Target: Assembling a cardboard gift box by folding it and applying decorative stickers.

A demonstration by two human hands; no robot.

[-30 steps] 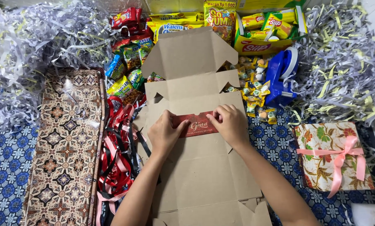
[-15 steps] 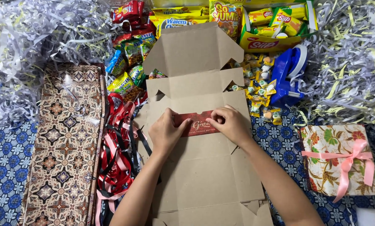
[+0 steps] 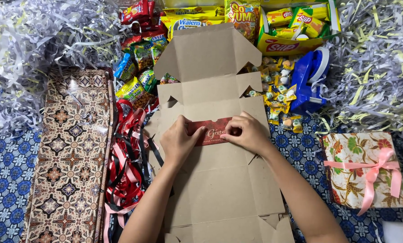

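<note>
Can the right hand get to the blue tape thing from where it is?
Probably yes. The right hand rests on the red label on the flat cardboard box, and the blue tape dispenser sits up and to its right, with only small candies lying between.

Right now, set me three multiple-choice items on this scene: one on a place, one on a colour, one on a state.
1. Where does the red label lie?
A. on the flat cardboard box
B. on the wrapped gift
C. on the shredded paper

2. What colour is the gift's ribbon?
A. blue
B. pink
C. black

3. How is the cardboard box?
A. taped shut
B. crushed
C. unfolded flat

Answers: 1 A, the left hand and right hand press the label onto the cardboard. 2 B, a pink bow crosses the floral wrap. 3 C, its flaps lie spread open.
</note>
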